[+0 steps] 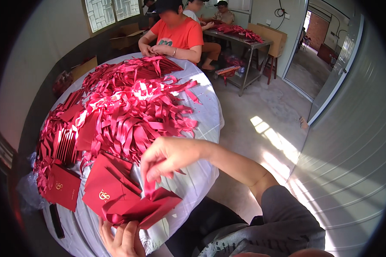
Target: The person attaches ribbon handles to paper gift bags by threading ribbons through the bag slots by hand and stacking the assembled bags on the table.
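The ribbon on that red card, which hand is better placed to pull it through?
Probably the right hand: its fingers pinch the ribbon above the card. The left hand supports the card from below.

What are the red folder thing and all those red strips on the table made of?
The red folder, held between the left hand and the right hand, looks like stiff matte card: it keeps sharp folds and flat flaps. The red strips look like satin ribbon, since they curl loosely and shine where light hits. The table cover seems thin white plastic or cloth; I can't tell which.
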A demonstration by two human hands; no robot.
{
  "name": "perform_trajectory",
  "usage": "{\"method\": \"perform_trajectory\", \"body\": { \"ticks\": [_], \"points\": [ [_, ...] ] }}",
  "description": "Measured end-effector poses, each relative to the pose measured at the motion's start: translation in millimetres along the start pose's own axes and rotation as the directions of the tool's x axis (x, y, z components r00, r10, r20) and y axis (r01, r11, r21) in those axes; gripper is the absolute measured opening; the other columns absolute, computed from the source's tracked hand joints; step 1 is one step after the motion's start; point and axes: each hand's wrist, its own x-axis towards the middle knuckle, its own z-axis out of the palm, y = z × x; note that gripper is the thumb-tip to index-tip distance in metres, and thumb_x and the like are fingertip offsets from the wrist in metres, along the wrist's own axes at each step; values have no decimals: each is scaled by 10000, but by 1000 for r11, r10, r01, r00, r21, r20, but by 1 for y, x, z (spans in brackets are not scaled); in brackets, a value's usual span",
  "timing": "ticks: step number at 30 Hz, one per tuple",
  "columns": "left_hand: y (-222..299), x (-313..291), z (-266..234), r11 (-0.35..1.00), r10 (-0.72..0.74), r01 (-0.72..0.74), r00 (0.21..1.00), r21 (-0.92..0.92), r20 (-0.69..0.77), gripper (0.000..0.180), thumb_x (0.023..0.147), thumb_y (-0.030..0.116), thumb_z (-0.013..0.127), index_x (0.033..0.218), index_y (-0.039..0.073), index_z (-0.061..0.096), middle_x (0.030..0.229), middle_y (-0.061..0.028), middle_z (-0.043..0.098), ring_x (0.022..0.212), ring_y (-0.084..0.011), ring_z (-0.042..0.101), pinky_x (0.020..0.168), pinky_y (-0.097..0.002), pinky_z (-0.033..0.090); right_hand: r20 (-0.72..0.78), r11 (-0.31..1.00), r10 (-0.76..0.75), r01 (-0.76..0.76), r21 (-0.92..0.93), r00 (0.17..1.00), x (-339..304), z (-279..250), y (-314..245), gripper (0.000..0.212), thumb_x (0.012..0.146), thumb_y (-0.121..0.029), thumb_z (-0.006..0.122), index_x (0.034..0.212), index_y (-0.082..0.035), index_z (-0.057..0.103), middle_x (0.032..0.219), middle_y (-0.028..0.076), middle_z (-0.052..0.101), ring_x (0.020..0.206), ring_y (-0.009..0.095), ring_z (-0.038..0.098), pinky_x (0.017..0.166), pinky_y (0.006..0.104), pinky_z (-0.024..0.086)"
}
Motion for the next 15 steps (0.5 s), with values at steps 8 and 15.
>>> {"method": "perform_trajectory", "body": {
  "ticks": [8,15],
  "points": [
    [-22,-5,25,981,-185,167,962,-100,-199,295,799,-125,562,1079,-38,587,916,-153,610,801,-343,531,729,-409,434,-533,860,-178,-133,-493,827,-28,-27,40,228,817,-69,684,1042,-37,665,938,58,642,827,136,625,740,267,505],
    [-36,-7,23,941,-304,271,940,-203,-155,301,829,-133,525,1109,-38,583,950,-161,599,834,-299,568,718,-355,481,-177,636,-172,-28,-771,969,-52,-4,68,218,785,16,600,970,-74,674,915,88,586,906,283,582,811,380,467]
  ]
}}
